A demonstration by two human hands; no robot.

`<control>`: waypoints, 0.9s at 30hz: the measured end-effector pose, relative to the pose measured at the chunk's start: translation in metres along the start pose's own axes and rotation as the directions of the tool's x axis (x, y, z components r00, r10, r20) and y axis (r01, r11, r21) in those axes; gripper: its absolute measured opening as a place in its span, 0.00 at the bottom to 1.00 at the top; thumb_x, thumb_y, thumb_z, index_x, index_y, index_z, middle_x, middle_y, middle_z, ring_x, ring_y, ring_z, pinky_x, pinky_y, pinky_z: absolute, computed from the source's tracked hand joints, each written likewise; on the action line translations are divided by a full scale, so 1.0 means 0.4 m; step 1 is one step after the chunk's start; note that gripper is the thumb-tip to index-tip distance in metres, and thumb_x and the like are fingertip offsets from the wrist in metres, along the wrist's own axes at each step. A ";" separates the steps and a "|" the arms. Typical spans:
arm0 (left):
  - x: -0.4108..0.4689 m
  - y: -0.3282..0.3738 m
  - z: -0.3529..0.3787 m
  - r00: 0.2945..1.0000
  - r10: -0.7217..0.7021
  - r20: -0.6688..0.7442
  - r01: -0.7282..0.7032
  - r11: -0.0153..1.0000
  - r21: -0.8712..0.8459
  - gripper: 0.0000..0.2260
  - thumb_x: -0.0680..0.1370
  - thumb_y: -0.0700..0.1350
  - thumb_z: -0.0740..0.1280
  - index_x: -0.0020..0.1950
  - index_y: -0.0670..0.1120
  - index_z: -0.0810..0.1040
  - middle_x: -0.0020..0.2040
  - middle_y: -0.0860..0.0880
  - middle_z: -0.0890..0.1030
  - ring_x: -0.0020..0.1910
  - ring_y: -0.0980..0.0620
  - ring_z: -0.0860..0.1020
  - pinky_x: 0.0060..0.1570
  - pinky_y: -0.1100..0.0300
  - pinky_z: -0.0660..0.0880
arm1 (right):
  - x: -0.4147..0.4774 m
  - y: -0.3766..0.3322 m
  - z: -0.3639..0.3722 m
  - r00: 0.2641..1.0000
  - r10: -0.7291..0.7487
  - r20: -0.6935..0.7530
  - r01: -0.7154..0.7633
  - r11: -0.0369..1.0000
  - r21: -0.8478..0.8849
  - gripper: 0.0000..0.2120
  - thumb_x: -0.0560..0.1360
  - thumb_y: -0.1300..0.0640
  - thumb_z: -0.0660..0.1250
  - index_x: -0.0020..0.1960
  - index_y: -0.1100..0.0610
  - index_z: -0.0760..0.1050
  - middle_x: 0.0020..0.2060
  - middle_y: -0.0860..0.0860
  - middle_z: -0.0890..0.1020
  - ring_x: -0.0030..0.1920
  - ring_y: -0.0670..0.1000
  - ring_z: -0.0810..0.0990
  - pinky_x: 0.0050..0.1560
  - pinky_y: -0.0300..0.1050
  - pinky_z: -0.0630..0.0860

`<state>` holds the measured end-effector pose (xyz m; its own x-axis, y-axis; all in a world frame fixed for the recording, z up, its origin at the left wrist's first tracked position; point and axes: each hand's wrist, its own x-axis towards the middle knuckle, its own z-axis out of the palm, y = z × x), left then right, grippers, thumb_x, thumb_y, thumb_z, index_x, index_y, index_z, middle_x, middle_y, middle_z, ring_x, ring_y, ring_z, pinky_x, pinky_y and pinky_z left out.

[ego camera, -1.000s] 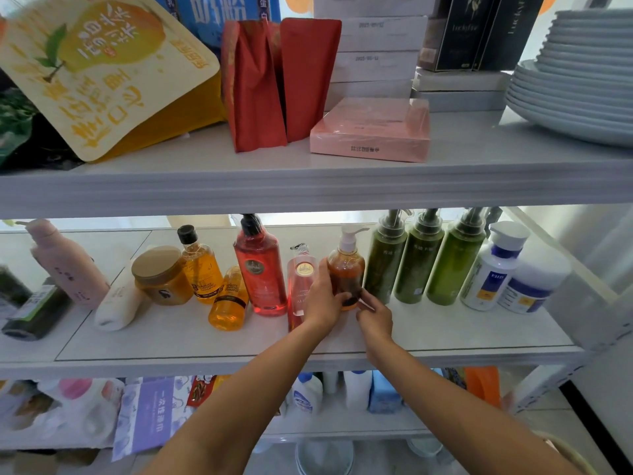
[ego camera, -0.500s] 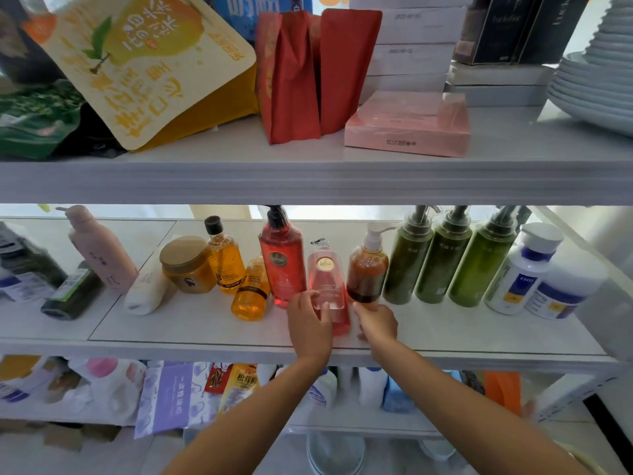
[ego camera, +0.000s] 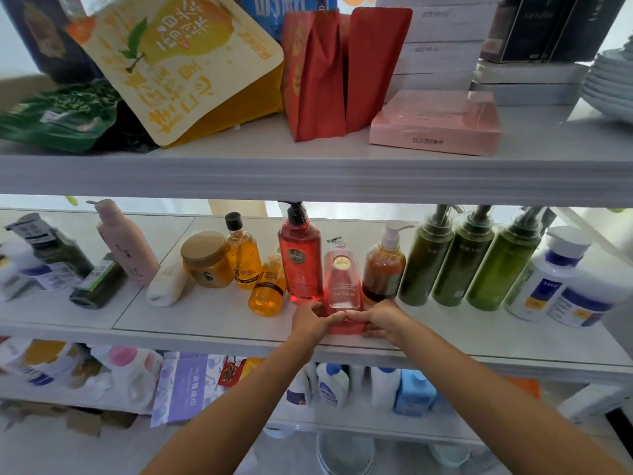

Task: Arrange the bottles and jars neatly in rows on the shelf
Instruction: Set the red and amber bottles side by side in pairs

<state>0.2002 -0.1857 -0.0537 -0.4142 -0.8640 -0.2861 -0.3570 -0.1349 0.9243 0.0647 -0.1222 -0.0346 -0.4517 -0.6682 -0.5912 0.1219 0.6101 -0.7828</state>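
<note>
Your two hands meet at the base of the pale pink bottle (ego camera: 342, 279), low centre of the frame near the front edge of the middle shelf (ego camera: 212, 320). Left hand (ego camera: 313, 322) has its fingers curled onto the bottle's lower left side, right hand (ego camera: 380, 318) does the same on the lower right, fingertips nearly touching in front, so you're pinching it between both hands. The bottle stands upright, just in front of the tall red pump bottle (ego camera: 300, 262) and the amber pump bottle (ego camera: 383, 265). Right of those, three green pump bottles (ego camera: 469, 262) sit side by side in a row. Left of centre, an orange bottle (ego camera: 267, 286) leans, with a gold-lidded jar (ego camera: 205, 260) behind it.
</note>
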 end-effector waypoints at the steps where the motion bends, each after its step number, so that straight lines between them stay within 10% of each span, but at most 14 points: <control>1: -0.004 -0.003 0.000 1.000 0.015 -0.010 -0.015 1.000 -0.010 0.20 0.69 0.46 0.76 0.58 0.40 0.78 0.51 0.47 0.81 0.51 0.51 0.78 0.47 0.63 0.74 | 0.000 0.004 0.000 1.000 -0.007 -0.001 0.007 1.000 0.014 0.27 0.65 0.59 0.78 0.61 0.62 0.73 0.54 0.57 0.81 0.54 0.56 0.80 0.43 0.43 0.79; 9: -0.029 -0.011 0.008 0.992 0.118 -0.039 -0.118 0.993 0.007 0.24 0.71 0.46 0.75 0.64 0.43 0.74 0.57 0.48 0.79 0.54 0.52 0.77 0.54 0.61 0.74 | -0.027 0.028 0.000 0.989 -0.148 -0.016 0.149 0.988 0.051 0.21 0.68 0.60 0.75 0.59 0.59 0.77 0.52 0.51 0.83 0.55 0.51 0.79 0.61 0.46 0.75; 27: -0.019 -0.036 0.036 0.942 0.323 -0.088 -0.302 0.933 0.195 0.25 0.71 0.43 0.74 0.65 0.46 0.67 0.60 0.47 0.77 0.57 0.51 0.76 0.60 0.55 0.75 | -0.032 0.067 0.021 0.877 -0.431 -0.212 0.418 0.902 -0.105 0.26 0.64 0.64 0.77 0.60 0.60 0.74 0.49 0.52 0.80 0.49 0.50 0.77 0.53 0.39 0.73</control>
<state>0.1964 -0.1703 -0.0684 -0.4317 -0.9005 0.0516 -0.3714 0.2296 0.8996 0.0813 -0.1007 -0.0497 -0.6361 -0.7588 -0.1397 -0.1714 0.3155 -0.9333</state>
